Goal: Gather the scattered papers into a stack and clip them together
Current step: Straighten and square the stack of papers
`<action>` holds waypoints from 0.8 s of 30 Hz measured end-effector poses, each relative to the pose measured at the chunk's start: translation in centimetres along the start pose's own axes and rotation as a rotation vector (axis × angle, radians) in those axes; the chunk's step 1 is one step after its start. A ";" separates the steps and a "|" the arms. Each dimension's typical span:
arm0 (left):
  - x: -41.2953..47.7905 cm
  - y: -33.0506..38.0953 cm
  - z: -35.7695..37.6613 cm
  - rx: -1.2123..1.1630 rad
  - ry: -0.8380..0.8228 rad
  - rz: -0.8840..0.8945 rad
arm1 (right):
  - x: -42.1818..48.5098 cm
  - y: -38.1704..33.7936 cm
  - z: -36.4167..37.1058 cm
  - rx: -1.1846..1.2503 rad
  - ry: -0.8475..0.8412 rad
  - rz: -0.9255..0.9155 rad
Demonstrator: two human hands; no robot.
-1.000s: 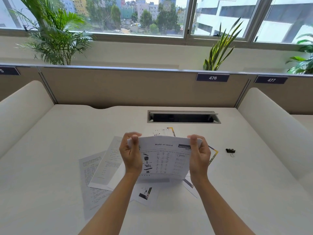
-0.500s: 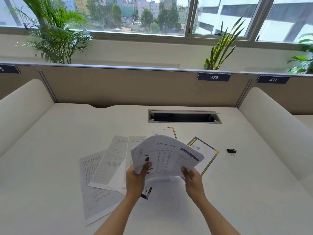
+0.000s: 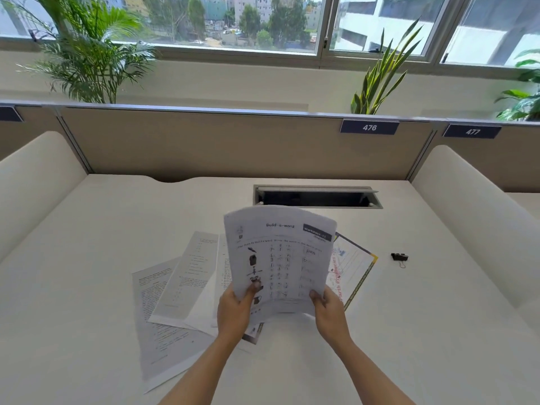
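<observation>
Between both hands (image 3: 233,312), upright worksheet (image 3: 280,258).

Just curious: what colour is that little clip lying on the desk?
Black, with thin wire handles: the binder clip shows in the head view, right of the papers.

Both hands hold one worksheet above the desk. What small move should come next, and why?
Probably lower the worksheet onto the loose papers lying to its left on the desk. Both the left hand and the right hand are busy with it, several sheets are unstacked, and the clip lies untouched to the right.
</observation>
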State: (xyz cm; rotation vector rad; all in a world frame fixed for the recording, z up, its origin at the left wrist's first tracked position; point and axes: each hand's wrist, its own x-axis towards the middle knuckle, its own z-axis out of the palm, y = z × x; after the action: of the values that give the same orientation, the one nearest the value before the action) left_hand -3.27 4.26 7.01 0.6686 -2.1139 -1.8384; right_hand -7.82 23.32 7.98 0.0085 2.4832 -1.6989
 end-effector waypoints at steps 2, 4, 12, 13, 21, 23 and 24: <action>1.0 0.7 0.4 0.013 -0.005 0.003 | 0.5 -0.4 -0.2 -0.019 0.026 0.005; 2.0 1.8 1.0 0.007 -0.031 0.033 | 1.1 -0.7 -0.7 -0.029 0.058 0.022; 4.6 1.7 4.5 0.041 -0.281 -0.113 | 3.9 1.8 -4.6 0.083 0.315 0.254; 4.8 0.9 4.8 0.148 -0.270 -0.104 | 4.0 2.1 -5.3 0.083 0.352 0.275; 6.3 -1.8 6.6 0.804 -0.125 -0.042 | 4.7 4.5 -9.0 -0.070 0.453 0.368; 6.8 -1.8 6.8 0.850 -0.130 -0.039 | 4.9 4.8 -9.2 -0.108 0.442 0.386; 7.1 -2.0 6.8 0.868 -0.142 -0.038 | 5.0 4.9 -9.2 -0.135 0.430 0.397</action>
State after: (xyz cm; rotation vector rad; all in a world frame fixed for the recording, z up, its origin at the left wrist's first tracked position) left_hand -12.28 6.38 3.20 0.7508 -2.9959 -0.9203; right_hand -13.32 33.28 6.12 0.8759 2.6324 -1.4765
